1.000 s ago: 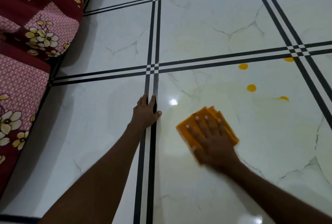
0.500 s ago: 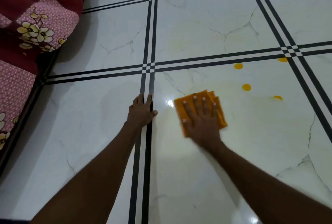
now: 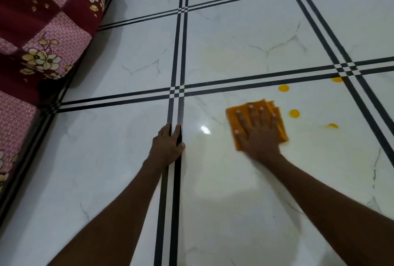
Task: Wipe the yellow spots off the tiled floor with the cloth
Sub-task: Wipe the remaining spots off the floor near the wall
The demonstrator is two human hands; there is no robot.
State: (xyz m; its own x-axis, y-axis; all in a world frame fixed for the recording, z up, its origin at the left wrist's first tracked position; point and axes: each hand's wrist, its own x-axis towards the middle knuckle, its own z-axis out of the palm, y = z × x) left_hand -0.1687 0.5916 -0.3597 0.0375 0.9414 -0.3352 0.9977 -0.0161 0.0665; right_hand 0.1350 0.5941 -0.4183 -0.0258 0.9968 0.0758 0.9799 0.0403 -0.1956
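My right hand [image 3: 259,135] lies flat, fingers spread, pressing a folded orange cloth [image 3: 233,116] onto the white marble-look tiled floor [image 3: 234,201]. Yellow spots lie just right of the cloth: one round spot [image 3: 294,113] close to its right edge, one farther back [image 3: 283,88] near the black grout line, a smeared one [image 3: 333,125] to the right, and one [image 3: 337,79] on the tile joint. My left hand [image 3: 168,147] rests palm down on the black-striped tile joint, holding nothing.
A bed with a red and pink floral quilt [image 3: 42,31] fills the left edge, its dark frame [image 3: 27,154] running along the floor. Black double-line tile borders [image 3: 181,52] cross the floor. A faint yellowish film [image 3: 223,56] shows on the tile behind.
My right hand has slid the cloth forward and then to the right, closer to the yellow spots. The left hand has stayed planted on the tile joint. The camera view shifted.
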